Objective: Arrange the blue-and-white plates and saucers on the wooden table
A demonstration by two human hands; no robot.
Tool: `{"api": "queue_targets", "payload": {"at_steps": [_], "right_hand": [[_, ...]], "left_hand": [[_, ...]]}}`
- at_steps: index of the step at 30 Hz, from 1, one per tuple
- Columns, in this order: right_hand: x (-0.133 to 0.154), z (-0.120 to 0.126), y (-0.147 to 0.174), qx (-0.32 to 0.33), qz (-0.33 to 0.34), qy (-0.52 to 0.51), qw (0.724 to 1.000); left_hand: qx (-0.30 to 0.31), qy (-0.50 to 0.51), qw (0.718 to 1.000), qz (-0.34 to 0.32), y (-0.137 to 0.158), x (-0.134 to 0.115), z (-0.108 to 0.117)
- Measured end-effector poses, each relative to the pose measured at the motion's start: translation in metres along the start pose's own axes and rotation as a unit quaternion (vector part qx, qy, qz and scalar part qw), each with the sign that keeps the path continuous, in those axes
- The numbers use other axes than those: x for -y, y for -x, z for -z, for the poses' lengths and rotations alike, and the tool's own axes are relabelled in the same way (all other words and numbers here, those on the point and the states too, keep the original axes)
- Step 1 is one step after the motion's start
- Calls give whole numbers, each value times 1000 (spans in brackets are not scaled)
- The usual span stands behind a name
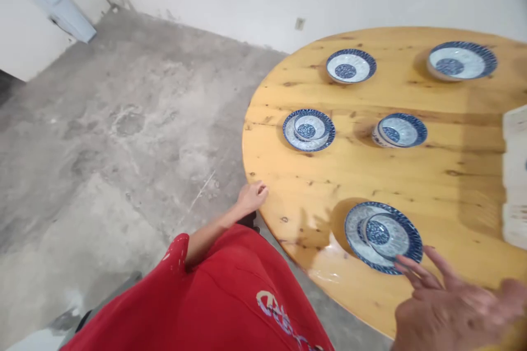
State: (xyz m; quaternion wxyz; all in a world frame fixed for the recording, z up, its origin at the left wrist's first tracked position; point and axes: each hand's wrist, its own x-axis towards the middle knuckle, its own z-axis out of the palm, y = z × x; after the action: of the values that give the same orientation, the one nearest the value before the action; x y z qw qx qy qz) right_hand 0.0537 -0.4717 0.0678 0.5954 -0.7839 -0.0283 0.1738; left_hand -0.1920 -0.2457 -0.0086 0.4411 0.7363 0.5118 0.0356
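Right hand (453, 307), fingers spread wide and empty, hovers just beside the blue-and-white patterned ceramic plate carrying a small bowl (382, 237). Left hand (252, 197), loosely curled and holding nothing, rests at the round pine table's (411, 175) edge, seemingly for balance.

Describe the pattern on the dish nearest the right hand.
White with blue patterning and a dark blue rim; the nearest dish, seen in the head view.

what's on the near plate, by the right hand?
A small blue-and-white bowl sits on the plate, empty inside. The plate's centre under the bowl is hidden. The right hand fingertips are at its rim.
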Motion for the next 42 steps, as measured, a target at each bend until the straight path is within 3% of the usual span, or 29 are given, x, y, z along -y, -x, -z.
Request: {"api": "queue_targets", "payload": {"at_steps": [3, 6, 11, 16, 18, 23, 26, 29, 36, 39, 42], "right_hand": [[-19, 6, 33, -69, -73, -94, 991], [-42, -7, 74, -52, -73, -71, 993], [-84, -41, 122, 111, -114, -48, 986], [-105, -61, 134, 236, -174, -62, 954], [-107, -59, 131, 222, -165, -59, 959], [-113, -49, 124, 111, -159, -44, 980], [-117, -59, 125, 72, -166, -40, 983], [-113, -91, 128, 72, -174, -21, 982], [-83, -222, 125, 116, -201, -27, 972], [-73, -278, 121, 121, -201, -36, 971], [-66, -319, 118, 103, -195, -45, 974]], "left_hand": [[38, -3, 999, -21, 29, -6, -19], [52, -17, 998, -40, 53, -6, -27], [40, -25, 998, -45, 84, 3, -22], [36, -41, 997, -57, 92, 9, -19], [40, -48, 995, -72, 87, 7, -19], [56, -43, 991, -115, 63, 1, -8], [56, -44, 990, -125, 46, 12, 15], [35, -43, 993, -104, 27, 35, 54], [-55, 18, 998, -3, -18, 121, 165], [-65, 44, 997, 23, -36, 159, 203], [-63, 52, 996, 30, -56, 186, 234]]}}
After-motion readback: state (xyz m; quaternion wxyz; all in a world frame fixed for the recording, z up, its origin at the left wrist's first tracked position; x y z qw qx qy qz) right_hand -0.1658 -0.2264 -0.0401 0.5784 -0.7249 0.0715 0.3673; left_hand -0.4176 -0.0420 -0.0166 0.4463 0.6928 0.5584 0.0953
